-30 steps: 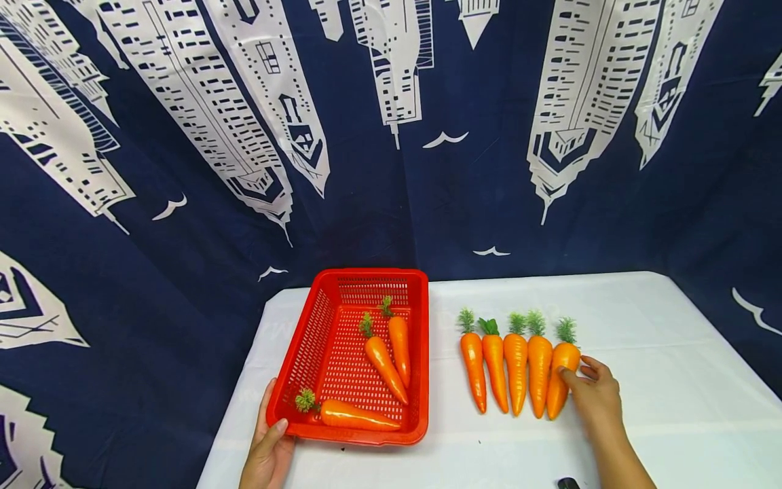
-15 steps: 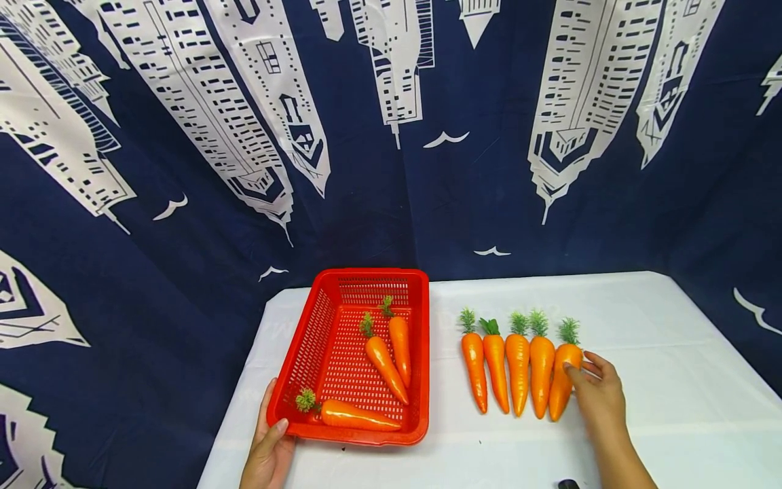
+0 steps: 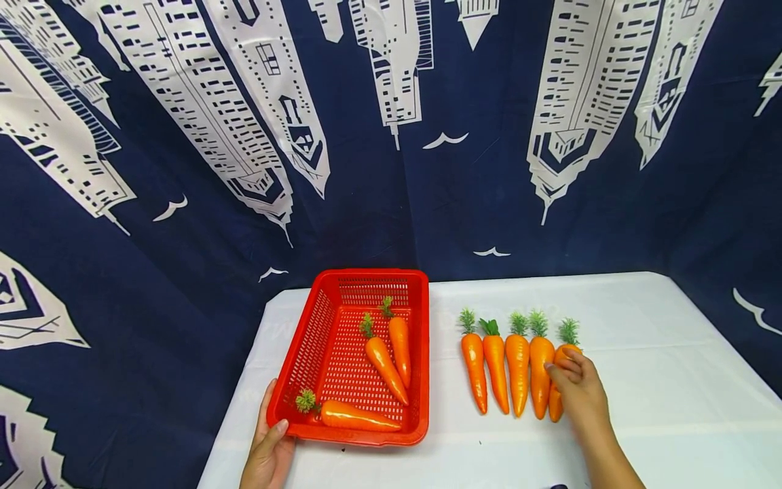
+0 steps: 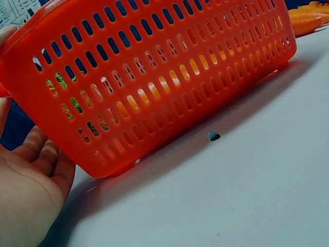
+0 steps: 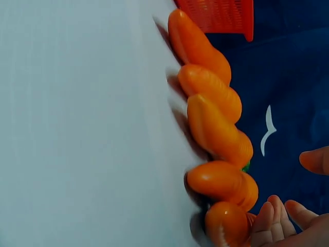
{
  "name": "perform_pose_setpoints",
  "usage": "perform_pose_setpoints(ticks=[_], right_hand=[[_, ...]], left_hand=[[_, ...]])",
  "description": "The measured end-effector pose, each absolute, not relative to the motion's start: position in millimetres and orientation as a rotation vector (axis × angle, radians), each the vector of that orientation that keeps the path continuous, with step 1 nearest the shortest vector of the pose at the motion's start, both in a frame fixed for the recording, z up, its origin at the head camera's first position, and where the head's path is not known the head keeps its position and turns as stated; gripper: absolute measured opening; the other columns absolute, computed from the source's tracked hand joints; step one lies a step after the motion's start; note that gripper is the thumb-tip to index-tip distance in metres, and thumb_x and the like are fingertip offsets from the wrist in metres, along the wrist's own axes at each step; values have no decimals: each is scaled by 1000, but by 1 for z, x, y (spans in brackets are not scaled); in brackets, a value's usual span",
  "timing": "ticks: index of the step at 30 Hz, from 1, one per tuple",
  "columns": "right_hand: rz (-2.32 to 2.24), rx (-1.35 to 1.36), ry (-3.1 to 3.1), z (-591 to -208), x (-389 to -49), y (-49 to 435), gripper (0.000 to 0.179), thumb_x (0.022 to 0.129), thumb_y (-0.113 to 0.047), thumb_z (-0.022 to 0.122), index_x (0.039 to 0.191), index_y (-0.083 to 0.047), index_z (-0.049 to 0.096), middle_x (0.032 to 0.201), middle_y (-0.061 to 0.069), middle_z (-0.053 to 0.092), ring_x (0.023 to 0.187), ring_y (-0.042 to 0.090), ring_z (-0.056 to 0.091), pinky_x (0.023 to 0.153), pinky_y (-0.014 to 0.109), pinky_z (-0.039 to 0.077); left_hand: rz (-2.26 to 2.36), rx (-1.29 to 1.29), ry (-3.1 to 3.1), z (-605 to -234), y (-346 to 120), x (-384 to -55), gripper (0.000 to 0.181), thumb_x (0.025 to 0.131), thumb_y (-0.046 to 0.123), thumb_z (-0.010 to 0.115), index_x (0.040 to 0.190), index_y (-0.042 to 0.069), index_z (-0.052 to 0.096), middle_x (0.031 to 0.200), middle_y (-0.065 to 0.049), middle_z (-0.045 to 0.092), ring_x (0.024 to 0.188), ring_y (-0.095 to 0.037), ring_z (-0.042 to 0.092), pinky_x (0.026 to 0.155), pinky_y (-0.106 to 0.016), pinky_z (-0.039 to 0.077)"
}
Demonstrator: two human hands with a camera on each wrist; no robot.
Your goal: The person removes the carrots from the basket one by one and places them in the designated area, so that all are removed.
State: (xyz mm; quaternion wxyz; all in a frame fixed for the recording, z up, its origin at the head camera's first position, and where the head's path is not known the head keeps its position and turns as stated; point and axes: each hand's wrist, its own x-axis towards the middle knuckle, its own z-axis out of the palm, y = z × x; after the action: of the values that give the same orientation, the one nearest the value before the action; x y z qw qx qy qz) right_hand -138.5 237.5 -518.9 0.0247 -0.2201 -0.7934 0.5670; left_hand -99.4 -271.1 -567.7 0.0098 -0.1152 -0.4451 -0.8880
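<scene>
In the head view a red plastic basket [image 3: 332, 440] sits at the left of the table with three carrots inside; one carrot [image 3: 360, 415] lies crosswise near its front. My left hand [image 3: 269, 448] grips the basket's front left corner, thumb over the rim and fingers beneath. Right of the basket, several carrots with green tops lie side by side in a row. Above the rightmost carrot [image 3: 555, 405] hovers my right hand [image 3: 583, 394], partly covering it, its thumb beside the neighbouring carrot [image 3: 540, 380]. The right wrist view shows thumb and fingers apart, nothing between them.
A white cloth [image 3: 672, 367] covers the table, and a navy curtain [image 3: 476, 204] with white skyline prints hangs behind it. A small dark object [image 3: 559, 486] shows at the bottom edge. A dark speck [image 4: 214, 136] lies before the basket.
My right hand has let go of the rightmost carrot and shifted left above it. That carrot moved slightly right, then stayed. My left hand and the basket are unmoved.
</scene>
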Motion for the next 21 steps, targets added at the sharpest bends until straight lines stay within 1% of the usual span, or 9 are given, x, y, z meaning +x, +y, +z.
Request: perform_pose_setpoints(ticks=[4,11,17,19,21], right_hand=[[1756,-610,-2489,-518,-138,233,68,103,-35,55,158,-6,27,150,16,43,91,-20,43,76,0,41],[1771,-531,-2492,-517,-138,226,60,103,-33,55,153,-6,37,148,17,46,91,-23,44,79,-1,40],[1823,-466,-2483,-514,-138,219,54,104,-32,54,149,-5,43,145,19,52,94,-21,51,82,4,45],[1837,-441,-2488,-513,-138,216,53,104,-31,54,149,-5,43,143,19,54,95,-20,52,84,5,47],[1863,-418,-2482,-512,-138,213,51,104,-29,54,148,-4,44,142,18,55,96,-18,54,84,7,49]], left_hand=[[-2773,-356,-1383,-569,-271,-99,72,100,-10,30,159,28,16,154,19,44,139,-1,48,113,-17,41],[-2775,-376,-1375,-569,-271,-99,73,100,-10,29,161,26,12,155,19,44,139,-1,47,114,-18,40],[-2775,-401,-1370,-570,-272,-99,72,100,-10,28,160,28,16,155,18,43,140,-1,47,114,-18,40],[-2778,-408,-1369,-570,-272,-99,73,100,-10,28,161,27,13,156,18,43,140,-1,46,114,-18,40],[-2779,-412,-1370,-570,-272,-99,75,100,-10,28,162,23,4,156,18,43,140,-2,46,114,-18,40]])
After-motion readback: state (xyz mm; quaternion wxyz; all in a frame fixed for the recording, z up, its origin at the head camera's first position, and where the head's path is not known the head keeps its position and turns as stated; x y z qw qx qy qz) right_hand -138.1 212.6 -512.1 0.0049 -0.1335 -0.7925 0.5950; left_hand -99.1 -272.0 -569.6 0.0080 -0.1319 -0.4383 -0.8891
